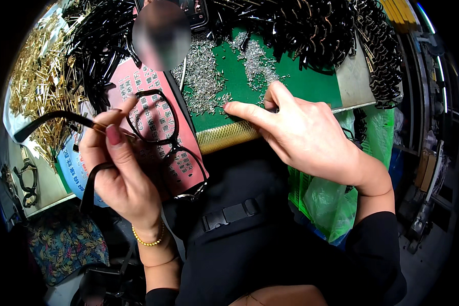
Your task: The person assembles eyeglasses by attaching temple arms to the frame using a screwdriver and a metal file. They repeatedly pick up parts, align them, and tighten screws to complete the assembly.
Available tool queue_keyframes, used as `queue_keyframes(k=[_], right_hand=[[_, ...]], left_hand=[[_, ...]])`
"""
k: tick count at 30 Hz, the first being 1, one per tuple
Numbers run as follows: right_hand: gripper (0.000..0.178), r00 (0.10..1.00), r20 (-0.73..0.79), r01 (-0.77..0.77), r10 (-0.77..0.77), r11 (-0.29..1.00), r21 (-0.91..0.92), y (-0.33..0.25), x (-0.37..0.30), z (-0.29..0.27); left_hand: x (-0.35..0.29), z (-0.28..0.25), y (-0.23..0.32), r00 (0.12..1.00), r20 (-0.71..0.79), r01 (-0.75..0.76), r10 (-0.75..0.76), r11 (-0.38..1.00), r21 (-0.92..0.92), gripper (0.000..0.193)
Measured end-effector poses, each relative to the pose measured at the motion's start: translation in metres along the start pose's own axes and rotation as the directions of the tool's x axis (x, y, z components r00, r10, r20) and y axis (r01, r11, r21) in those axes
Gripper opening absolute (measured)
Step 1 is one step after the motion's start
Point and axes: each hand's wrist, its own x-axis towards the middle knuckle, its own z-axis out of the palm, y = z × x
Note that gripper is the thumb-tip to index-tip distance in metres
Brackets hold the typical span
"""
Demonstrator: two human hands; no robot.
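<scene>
My left hand [120,171] is closed on a black eyeglass frame [175,144], pinching it near a hinge between thumb and fingers. One black temple arm sticks out to the left and another hangs below the hand. My right hand [316,135] reaches over the front of the green mat [308,84]. Its index fingertip touches the edge of a pile of tiny silver screws [204,84], while other fingers are bent. Nothing shows in its grip. A second heap of small silver parts [260,64] lies just beyond.
Gold temple parts [35,86] are heaped at the far left. Black frame parts [306,30] pile up across the back. A pink printed sheet [195,155] lies under the eyeglasses. A gold mesh strip [227,136] edges the mat. Right of me stands a green plastic-lined crate [324,204].
</scene>
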Motion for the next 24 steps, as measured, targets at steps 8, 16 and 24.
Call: queue_keyframes(k=[8,16,24], right_hand=[[0.061,0.999,0.0,0.032,-0.032,0.996,-0.082,-0.005,0.002,0.0],[0.072,0.986,-0.018,0.165,-0.165,0.967,0.193,-0.016,0.003,-0.01],[0.07,0.965,0.033,0.26,-0.262,0.964,0.058,-0.02,0.023,0.0]], left_hand=[[0.045,-0.007,0.005,0.986,0.124,0.105,-0.109,0.994,0.037,0.026],[0.014,-0.013,0.015,0.877,0.351,0.235,-0.328,0.93,0.282,0.018],[0.016,-0.013,0.015,0.882,0.366,0.222,-0.298,0.946,0.235,0.013]])
